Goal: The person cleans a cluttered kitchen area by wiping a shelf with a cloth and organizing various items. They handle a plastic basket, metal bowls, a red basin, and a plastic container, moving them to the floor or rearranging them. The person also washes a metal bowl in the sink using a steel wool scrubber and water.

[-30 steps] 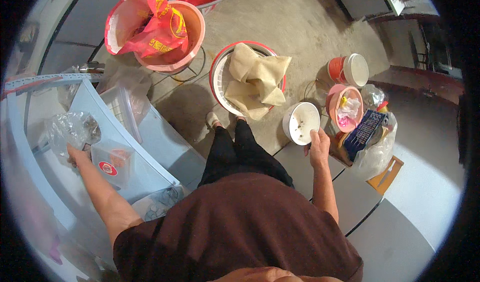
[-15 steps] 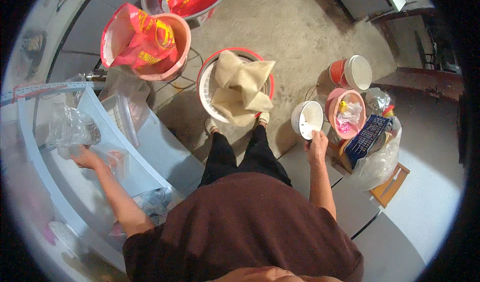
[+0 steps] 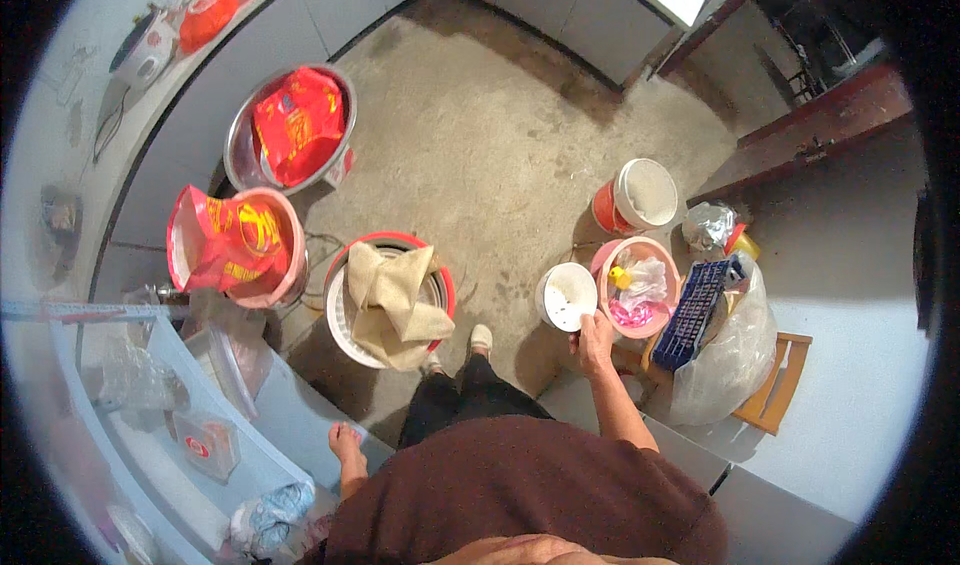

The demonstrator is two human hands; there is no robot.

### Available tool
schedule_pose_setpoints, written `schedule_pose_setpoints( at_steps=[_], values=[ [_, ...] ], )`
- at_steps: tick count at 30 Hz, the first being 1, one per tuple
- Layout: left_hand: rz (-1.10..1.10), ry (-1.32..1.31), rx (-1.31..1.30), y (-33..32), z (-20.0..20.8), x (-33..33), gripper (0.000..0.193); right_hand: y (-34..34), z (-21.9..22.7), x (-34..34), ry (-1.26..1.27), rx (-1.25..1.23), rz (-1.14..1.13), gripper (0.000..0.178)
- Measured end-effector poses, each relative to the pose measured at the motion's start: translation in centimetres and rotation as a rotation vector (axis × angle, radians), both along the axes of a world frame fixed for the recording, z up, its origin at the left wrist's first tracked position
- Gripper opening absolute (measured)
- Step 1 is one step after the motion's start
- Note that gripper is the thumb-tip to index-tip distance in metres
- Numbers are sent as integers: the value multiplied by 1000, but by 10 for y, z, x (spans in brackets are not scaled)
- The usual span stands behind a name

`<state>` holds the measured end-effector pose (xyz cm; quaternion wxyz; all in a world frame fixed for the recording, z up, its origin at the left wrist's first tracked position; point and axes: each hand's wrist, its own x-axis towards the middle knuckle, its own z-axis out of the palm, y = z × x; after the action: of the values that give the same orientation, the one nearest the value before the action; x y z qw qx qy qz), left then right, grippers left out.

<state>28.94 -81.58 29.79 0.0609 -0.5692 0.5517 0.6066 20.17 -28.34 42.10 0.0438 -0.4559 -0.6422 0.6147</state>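
Observation:
In my right hand (image 3: 594, 342) is a round white bowl (image 3: 567, 297), gripped at its near rim and tilted so the inside shows; a few dark specks lie in it. My left hand (image 3: 346, 443) hangs low beside the pale blue shelf unit (image 3: 262, 427), with fingers loosely apart and nothing visible in them. Beige cloth (image 3: 392, 300) lies folded over a white basket (image 3: 345, 327) with a red-rimmed basin under it, on the floor ahead of my feet. Just right of the bowl stands a pink bucket (image 3: 606, 265) holding a clear bag and a yellow-topped item.
Left of the cloth stand a pink tub (image 3: 293, 230) and a metal basin (image 3: 238, 145), each with a red bag. At right are a lidded white-and-red bucket (image 3: 645, 195), a blue printed package (image 3: 692, 310), a clear plastic bag (image 3: 712, 385) and a wooden stool-like piece (image 3: 778, 383).
My left hand has drawn back from the clear plastic bag on the shelf toward my body. The view has turned and shifted; the white bowl stays in my right hand.

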Motion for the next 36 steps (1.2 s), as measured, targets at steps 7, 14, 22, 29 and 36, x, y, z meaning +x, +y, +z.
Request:
schedule_pose_setpoints(
  at_steps=[7,14,22,29,36],
  values=[
    [-334,19,-60,-18,-20,-86,48,1,9,-10,44,-147,-156,20],
    [-966,86,-587,122,15,-187,123,9,11,-20,72,-142,-145,15],
    [-819,-307,-345,206,-59,-229,137,70,3,-49,-73,-124,-68,17],
    [-517,-113,-505,210,-76,-217,62,126,4,-52,-98,-95,-36,18],
    [-22,175,-187,128,-42,-150,26,136,-7,-65,-86,-188,-30,20]
  ],
)
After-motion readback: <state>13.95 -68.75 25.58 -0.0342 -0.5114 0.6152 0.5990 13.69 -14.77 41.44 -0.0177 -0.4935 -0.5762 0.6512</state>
